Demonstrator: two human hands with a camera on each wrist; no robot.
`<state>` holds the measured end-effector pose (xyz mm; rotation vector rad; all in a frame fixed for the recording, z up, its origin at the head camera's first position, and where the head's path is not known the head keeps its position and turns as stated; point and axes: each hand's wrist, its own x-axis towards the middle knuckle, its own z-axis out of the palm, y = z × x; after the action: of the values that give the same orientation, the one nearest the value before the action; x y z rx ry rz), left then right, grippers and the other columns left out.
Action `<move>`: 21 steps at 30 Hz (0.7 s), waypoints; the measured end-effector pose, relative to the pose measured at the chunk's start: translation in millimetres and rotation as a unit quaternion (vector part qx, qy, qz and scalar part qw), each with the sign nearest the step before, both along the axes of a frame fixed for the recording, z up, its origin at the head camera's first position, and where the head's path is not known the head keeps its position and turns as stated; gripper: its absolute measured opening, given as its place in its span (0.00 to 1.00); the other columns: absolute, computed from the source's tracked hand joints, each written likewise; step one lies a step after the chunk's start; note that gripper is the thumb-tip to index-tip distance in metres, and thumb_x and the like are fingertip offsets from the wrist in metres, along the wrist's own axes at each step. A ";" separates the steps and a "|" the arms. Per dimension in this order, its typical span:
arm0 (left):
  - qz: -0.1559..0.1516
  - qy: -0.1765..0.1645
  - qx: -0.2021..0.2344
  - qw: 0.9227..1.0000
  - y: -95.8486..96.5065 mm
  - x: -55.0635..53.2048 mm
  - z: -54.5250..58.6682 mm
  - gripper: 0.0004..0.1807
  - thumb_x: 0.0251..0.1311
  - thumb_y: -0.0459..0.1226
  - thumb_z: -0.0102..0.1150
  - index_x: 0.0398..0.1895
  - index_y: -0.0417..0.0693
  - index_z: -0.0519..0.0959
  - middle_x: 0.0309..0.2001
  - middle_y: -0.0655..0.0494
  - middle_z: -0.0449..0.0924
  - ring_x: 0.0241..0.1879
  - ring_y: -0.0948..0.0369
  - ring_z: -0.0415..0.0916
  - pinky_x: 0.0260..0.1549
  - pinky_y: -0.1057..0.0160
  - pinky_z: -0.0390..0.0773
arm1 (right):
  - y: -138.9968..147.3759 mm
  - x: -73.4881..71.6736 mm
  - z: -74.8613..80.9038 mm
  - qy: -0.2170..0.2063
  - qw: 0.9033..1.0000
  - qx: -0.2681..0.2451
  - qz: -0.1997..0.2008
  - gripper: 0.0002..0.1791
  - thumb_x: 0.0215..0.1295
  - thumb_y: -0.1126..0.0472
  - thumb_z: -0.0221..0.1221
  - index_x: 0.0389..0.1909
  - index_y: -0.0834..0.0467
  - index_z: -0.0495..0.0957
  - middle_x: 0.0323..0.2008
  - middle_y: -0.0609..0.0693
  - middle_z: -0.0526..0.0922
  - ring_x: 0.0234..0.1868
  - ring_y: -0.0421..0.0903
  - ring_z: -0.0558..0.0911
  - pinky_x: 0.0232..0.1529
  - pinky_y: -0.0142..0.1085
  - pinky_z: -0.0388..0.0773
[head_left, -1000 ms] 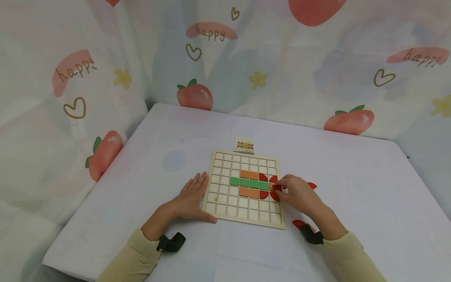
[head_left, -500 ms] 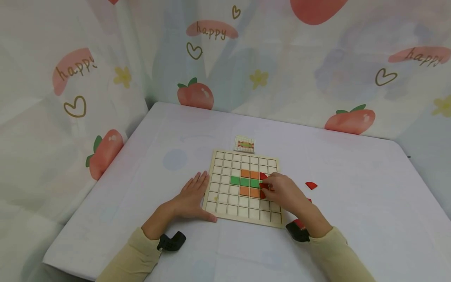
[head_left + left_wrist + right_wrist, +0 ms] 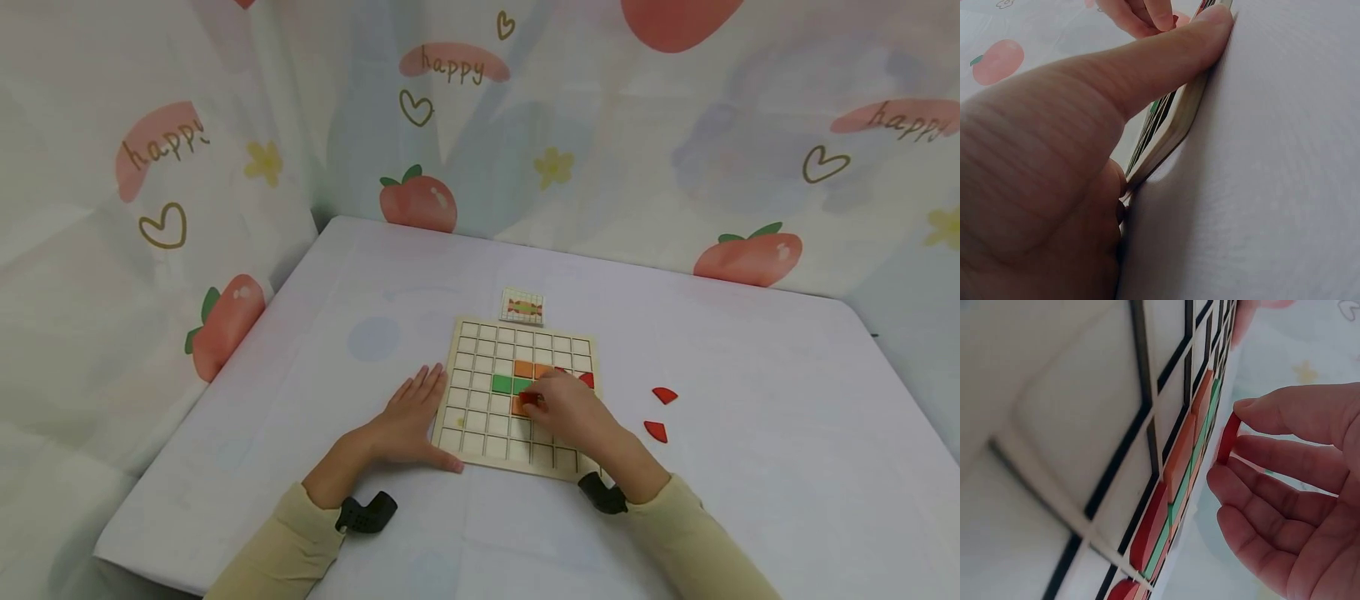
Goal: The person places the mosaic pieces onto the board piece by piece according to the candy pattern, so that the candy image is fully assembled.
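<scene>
My left hand (image 3: 408,425) lies with straight fingers along the left side of a wooden grid board (image 3: 476,401), thumb at its front edge. In the right wrist view, my right hand (image 3: 1297,487) pinches a red quarter-circle tile (image 3: 1229,437) between thumb and fingertips, close over the board's middle. Green square tiles (image 3: 502,384) form a row there, with orange square tiles (image 3: 523,368) on both sides of it. A red tile (image 3: 587,380) sits near the board's right edge. The right hand hides several other tiles in the head view.
A small pattern card (image 3: 522,307) lies just behind the board. To the right, a loose red quarter-circle tile (image 3: 664,395) and another red tile (image 3: 656,431) lie on the white tabletop (image 3: 757,400). A printed cloth backdrop (image 3: 600,108) rises behind the table.
My right hand has moved left from the board's right edge to its middle, carrying the red tile. The loose red tiles now show fully. My left hand has stayed in place.
</scene>
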<state>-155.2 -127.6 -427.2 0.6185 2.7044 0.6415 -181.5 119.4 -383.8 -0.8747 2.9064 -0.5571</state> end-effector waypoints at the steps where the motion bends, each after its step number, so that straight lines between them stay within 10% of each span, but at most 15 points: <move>1: 0.000 0.000 0.000 1.000 0.1 -0.1 0.2 0.70 0.36 0.67 0.62 0.71 0.38 0.35 0.72 0.45 0.30 0.69 0.54 0.23 0.64 0.53 0.33 | -2.1 0.0 -0.4 0.003 1.000 0.003 0.001 0.04 0.55 0.65 0.63 0.31 0.61 0.83 0.26 0.46 0.75 0.29 0.42 0.70 0.27 0.30 0.69; 21: -0.004 0.002 -0.005 1.000 -0.3 0.1 0.7 0.70 0.37 0.68 0.62 0.71 0.37 0.35 0.72 0.45 0.30 0.69 0.53 0.24 0.64 0.53 0.34 | -32.8 -0.6 -6.4 0.020 0.999 0.035 0.024 0.08 0.56 0.64 0.63 0.20 0.56 0.77 0.19 0.44 0.69 0.23 0.41 0.67 0.24 0.31 0.67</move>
<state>-155.2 -127.9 -426.5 0.6282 2.7066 0.6263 -182.2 86.7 -390.2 -0.9553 2.9111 -0.4357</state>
